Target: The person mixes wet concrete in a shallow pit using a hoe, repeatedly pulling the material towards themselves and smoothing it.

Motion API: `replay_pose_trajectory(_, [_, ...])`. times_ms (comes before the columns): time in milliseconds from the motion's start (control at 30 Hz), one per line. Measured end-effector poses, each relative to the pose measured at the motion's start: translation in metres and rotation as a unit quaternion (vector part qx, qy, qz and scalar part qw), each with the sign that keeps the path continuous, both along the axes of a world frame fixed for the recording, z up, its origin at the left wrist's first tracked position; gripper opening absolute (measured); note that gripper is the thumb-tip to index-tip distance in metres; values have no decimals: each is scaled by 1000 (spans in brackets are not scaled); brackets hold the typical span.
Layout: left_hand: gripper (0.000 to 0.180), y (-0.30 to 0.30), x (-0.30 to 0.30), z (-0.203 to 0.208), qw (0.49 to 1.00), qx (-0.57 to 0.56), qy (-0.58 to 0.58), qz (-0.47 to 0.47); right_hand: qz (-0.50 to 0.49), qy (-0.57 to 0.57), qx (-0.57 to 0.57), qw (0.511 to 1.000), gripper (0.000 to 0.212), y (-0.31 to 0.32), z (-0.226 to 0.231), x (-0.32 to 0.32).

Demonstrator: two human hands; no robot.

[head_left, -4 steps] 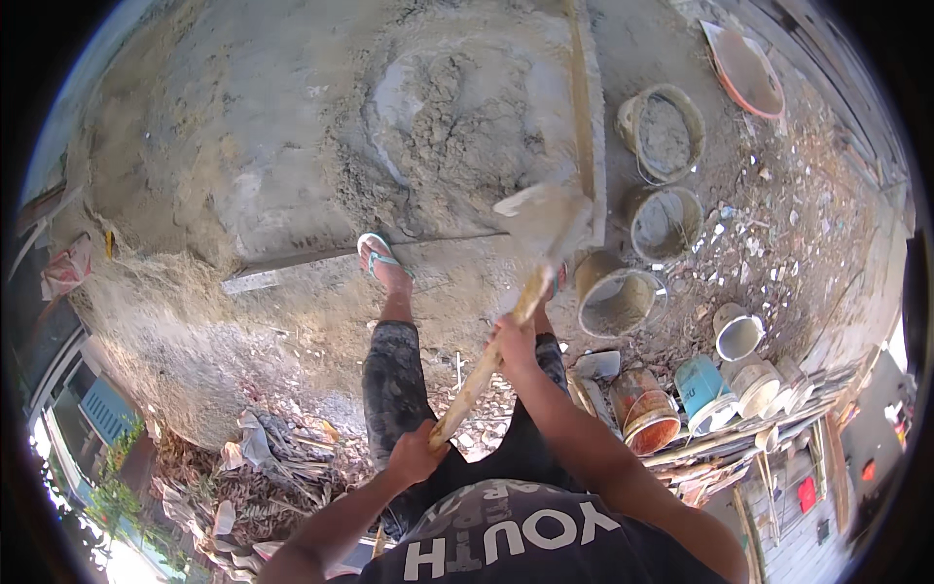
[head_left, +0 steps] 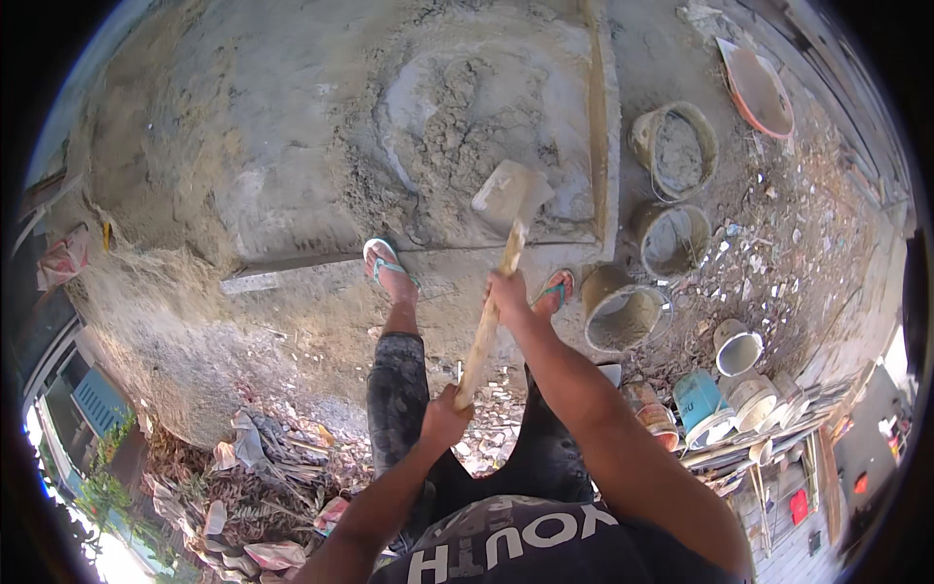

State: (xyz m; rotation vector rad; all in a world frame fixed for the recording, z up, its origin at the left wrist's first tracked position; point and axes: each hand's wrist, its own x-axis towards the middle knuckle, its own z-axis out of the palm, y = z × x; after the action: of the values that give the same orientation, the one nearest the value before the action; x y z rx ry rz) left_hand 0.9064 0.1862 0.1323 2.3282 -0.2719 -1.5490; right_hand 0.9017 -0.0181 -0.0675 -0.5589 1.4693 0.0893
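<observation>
I hold a hoe with a pale wooden handle [head_left: 483,346] and a flat, mortar-smeared blade [head_left: 508,198]. My left hand [head_left: 448,419] is wrapped round the lower end of the handle, near my thighs. Farther up, toward the blade, my right hand [head_left: 507,295] grips the same handle. The blade is at the near right side of a heap of wet grey mortar [head_left: 457,136]; whether it touches the mortar I cannot tell. This heap lies on a low-edged mixing slab [head_left: 263,127]. My sandalled feet stand at the slab's near edge.
Right of the slab's raised edge [head_left: 605,127] stand a bucket of mortar [head_left: 639,146] and two other mortar-stained buckets. An orange-rimmed basin [head_left: 759,92] lies beyond. Several more buckets, including a blue one [head_left: 699,389], sit at near right. Rubbish and sticks [head_left: 282,457] lie at near left.
The hoe's blade has swung left, away from the slab's right edge and over toward the mortar. My right hand has moved slightly left and away from me, uncovering my right foot.
</observation>
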Motion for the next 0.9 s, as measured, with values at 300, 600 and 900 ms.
replay_pose_trajectory(300, [29, -86, 44, -147, 984, -84, -26, 152, 175, -54, -212, 960, 30, -108, -37, 145])
replay_pose_trajectory(600, [33, -184, 172, -200, 983, -31, -182, -13, 85, -90, -103, 987, 20, -202, -138, 266])
replay_pose_trajectory(900, [34, -50, -17, -124, 1000, 3, 11, 8, 106, 1, -68, 992, 19, -58, -90, 35])
